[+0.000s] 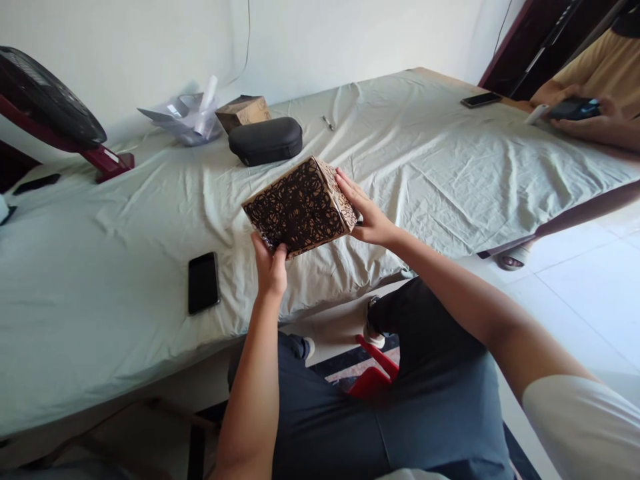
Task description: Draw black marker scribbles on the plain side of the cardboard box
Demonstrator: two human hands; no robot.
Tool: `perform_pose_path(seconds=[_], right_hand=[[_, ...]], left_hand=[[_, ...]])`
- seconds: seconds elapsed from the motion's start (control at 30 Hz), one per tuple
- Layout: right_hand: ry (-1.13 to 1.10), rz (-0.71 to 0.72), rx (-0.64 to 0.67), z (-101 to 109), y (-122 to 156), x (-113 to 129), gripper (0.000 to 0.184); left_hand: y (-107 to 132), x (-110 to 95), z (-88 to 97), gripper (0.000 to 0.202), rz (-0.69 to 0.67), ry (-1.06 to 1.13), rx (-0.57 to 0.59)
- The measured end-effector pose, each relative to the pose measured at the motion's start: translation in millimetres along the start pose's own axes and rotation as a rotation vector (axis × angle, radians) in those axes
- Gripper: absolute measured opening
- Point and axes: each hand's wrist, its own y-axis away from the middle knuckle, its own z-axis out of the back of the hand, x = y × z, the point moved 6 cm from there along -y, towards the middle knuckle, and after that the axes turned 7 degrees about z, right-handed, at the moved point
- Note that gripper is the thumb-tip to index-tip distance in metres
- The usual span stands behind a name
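Note:
A cardboard box (300, 210) with a dark scribble-like pattern is held tilted above the front part of the cloth-covered table. My left hand (270, 261) grips its lower left corner, with the thumb on the patterned face. Against the right end of the box, my right hand (367, 212) is pressed with its fingers along the side. Both hands are closed on the box; the fingers beneath it are hidden. A black phone (203, 283) lies on the cloth to the left of my left hand.
Behind the box are a black zip case (265, 141), a second patterned box (243, 111) and a clear plastic bag (193, 120). A fan (55, 100) stands at the left. At the far right, another person's hands (580, 117) hold a dark device near a phone (481, 100).

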Motion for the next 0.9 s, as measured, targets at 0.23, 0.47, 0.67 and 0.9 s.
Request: perform_pose_path(seconds=[0.23, 0.47, 0.67, 0.9], right_hand=[[-0.008, 0.024, 0.025, -12, 2, 1, 0.110], [-0.053, 0.082, 0.005, -18, 2, 5, 0.107], [-0.024, -0.057, -0.018, -19, 8, -6, 0.113], [-0.075, -0.177, -0.003, -17, 11, -4, 0.117]], left_hand=[[-4, 3, 9.8, 0.052, -0.003, -0.019, -0.015], [-6, 1, 14.9, 0.058, -0.011, 0.007, -0.007], [-13, 6, 17.3, 0.055, 0.011, 0.029, -0.014], [-14, 10, 18.0, 0.051, 0.010, 0.027, -0.025]])
